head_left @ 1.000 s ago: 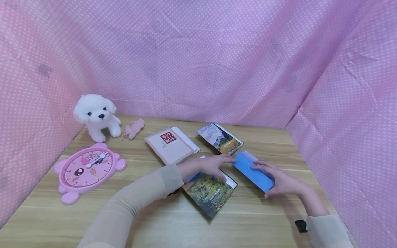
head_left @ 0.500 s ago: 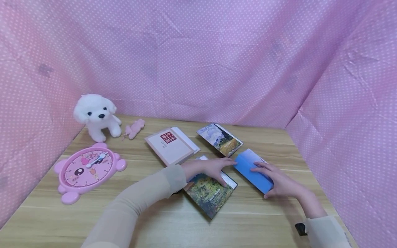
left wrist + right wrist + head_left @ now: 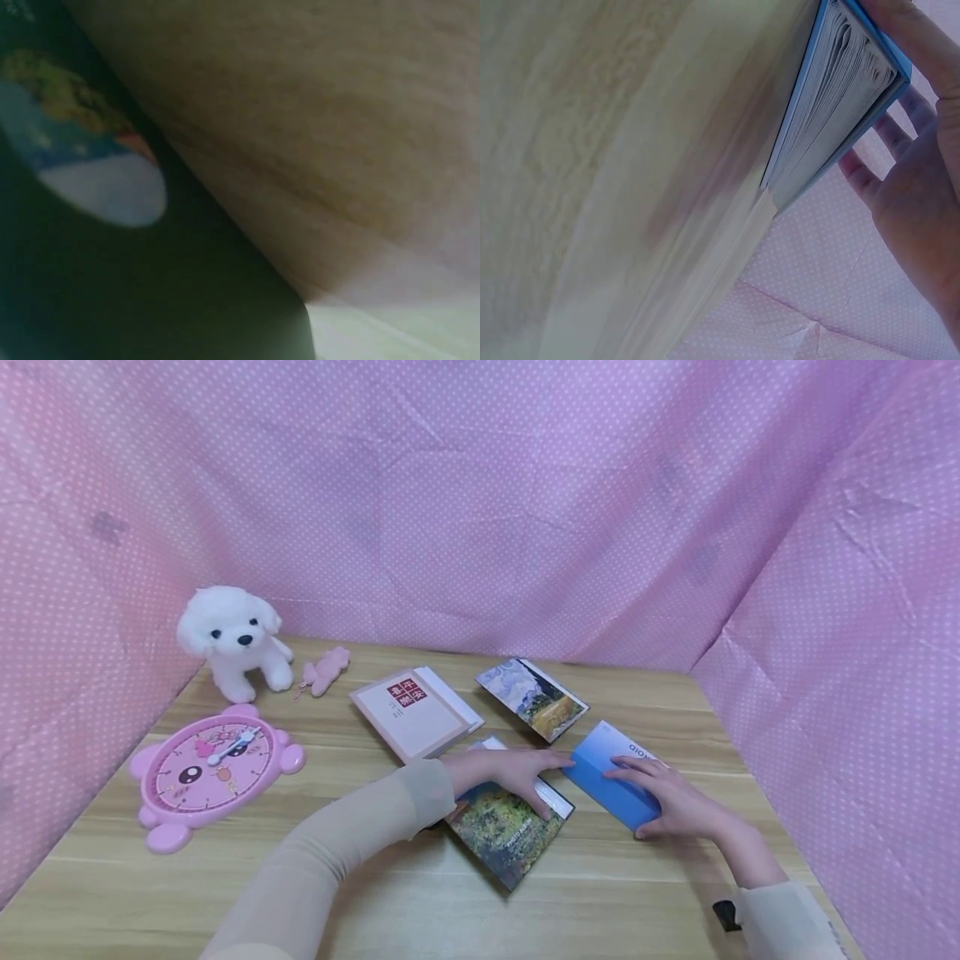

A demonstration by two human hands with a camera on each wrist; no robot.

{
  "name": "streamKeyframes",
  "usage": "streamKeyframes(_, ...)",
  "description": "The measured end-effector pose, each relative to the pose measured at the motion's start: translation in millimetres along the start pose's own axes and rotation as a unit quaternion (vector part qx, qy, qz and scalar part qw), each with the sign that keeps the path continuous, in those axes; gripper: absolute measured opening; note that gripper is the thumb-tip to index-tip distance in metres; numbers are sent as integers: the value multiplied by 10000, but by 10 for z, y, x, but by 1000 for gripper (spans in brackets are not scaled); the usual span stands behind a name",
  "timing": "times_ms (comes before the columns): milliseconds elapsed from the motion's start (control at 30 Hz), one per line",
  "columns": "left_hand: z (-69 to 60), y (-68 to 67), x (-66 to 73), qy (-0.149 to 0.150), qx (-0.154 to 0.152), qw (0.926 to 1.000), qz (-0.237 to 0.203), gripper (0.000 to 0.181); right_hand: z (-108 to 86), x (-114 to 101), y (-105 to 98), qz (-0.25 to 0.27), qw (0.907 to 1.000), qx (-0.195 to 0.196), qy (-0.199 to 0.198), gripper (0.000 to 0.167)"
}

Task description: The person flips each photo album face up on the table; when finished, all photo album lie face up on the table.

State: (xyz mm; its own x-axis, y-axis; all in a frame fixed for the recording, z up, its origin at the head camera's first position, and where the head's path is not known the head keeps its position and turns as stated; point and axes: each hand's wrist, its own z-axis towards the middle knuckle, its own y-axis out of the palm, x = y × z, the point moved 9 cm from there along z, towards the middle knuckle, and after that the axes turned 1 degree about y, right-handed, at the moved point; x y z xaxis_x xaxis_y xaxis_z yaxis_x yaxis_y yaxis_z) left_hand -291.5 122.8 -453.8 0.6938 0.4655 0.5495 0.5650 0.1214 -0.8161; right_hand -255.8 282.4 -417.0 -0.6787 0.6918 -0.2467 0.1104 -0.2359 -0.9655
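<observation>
A blue photo album (image 3: 617, 781) lies on the table right of centre, its spine facing me and part of its lettered cover showing. My right hand (image 3: 686, 802) holds its right end, fingers over the cover and thumb at the spine. Page edges of the album (image 3: 847, 90) show in the right wrist view beside the thumb. My left hand (image 3: 517, 775) reaches across a green-and-brown photo album (image 3: 510, 835), its fingertips touching the blue album's left end. The left wrist view is mostly skin, with the dark back of an album (image 3: 112, 285) alongside.
Behind the left hand lie a beige album (image 3: 412, 714) with red characters and a painted-landscape album (image 3: 534, 697). To the left are a pink toy clock (image 3: 213, 768), a white plush dog (image 3: 236, 643) and a small pink plush (image 3: 326, 672). Pink dotted cloth (image 3: 480, 510) encloses the table.
The blue album has tipped back from its spine edge, so more of its lettered cover shows. Both hands have stayed at its ends with only slight shifts.
</observation>
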Motion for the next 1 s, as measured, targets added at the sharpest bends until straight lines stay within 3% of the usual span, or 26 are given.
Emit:
streamKeyframes(333,-22,-23,-5,78,55,10000,-12,96,24,17,-31,253,9995,-161,79,89)
streamKeyframes(533,-166,-187,85,233,237,9993,-177,96,84,8,-178,784,9967,-150,155,84)
streamKeyframes(767,-545,-526,190,187,790,9967,91,88,293,-117,-546,523,9979,379,68,73)
streamKeyframes(900,-864,-754,186,91,1360,9905,196,79,433,-206,-749,382,9969,649,215,66)
streamKeyframes(1000,-1132,-924,153,-129,1887,9816,269,76,535,-286,-866,326,9951,863,352,60)
